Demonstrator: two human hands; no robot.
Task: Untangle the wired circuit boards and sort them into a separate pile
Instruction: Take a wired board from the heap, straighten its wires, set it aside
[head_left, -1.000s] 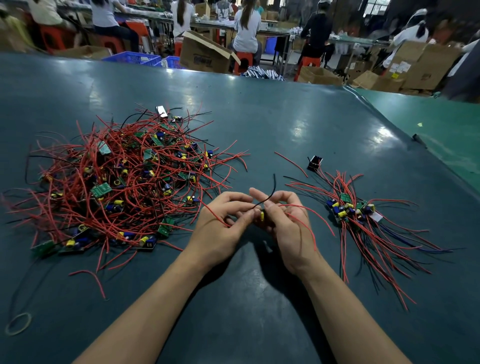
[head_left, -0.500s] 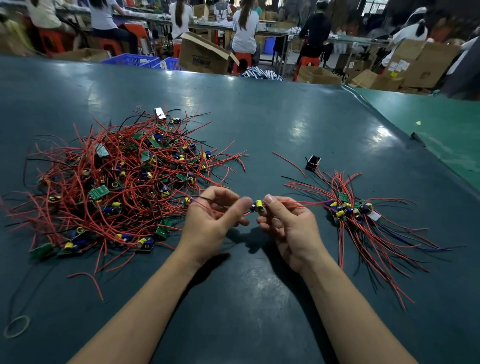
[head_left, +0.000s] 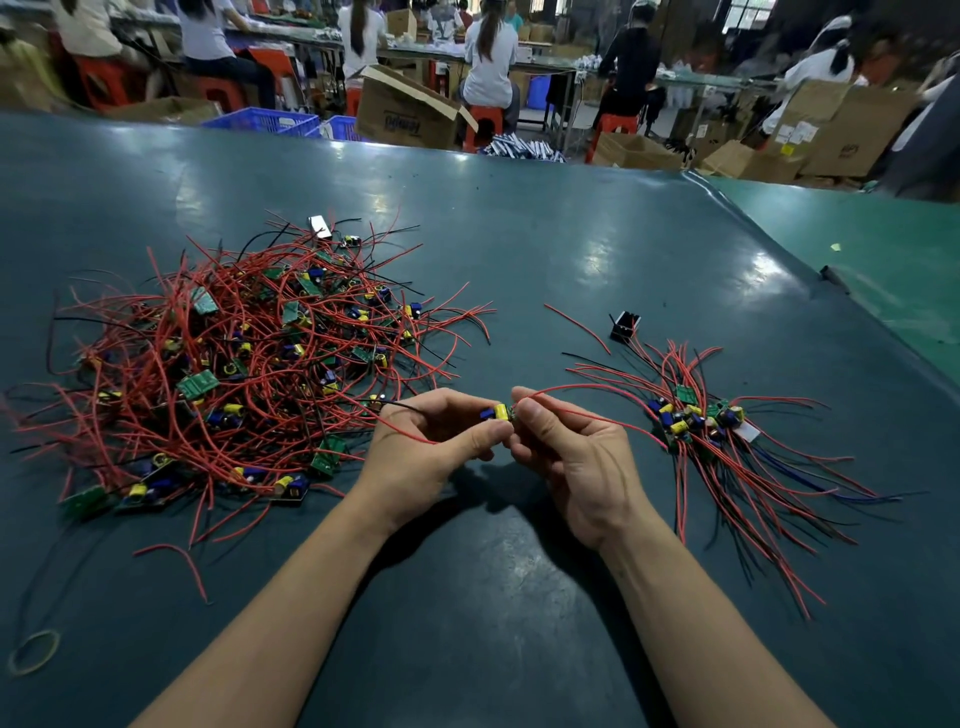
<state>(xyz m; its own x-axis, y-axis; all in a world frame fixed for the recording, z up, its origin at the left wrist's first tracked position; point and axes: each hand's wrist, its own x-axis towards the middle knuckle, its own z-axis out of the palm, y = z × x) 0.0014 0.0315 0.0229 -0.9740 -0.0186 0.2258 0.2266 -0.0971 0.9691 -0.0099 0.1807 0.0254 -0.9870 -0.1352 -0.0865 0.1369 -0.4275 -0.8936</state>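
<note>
Both forearms enter from the bottom edge, cut off below the elbows. At the lower left a rubber band (head_left: 34, 651) lies on the dark green table (head_left: 519, 597). Above the middle of the table the left hand (head_left: 431, 447) and right hand (head_left: 576, 457) meet, each pinching 1 small circuit board (head_left: 500, 413) between thumb and fingers; only its yellow and blue parts show, the rest hidden by the fingertips. A red wire (head_left: 587, 415) runs from it across the right hand toward the sorted pile (head_left: 696, 415) on the right, whose boards bunch together with wires fanning toward the near right. Just behind that pile sits a small black part (head_left: 623, 326), too small to make out. To the left spreads the large tangled pile (head_left: 244, 364); many boards are buried under red wires. Beyond the table's far edge, seated people and cardboard boxes (head_left: 410, 111) are blurred.
</note>
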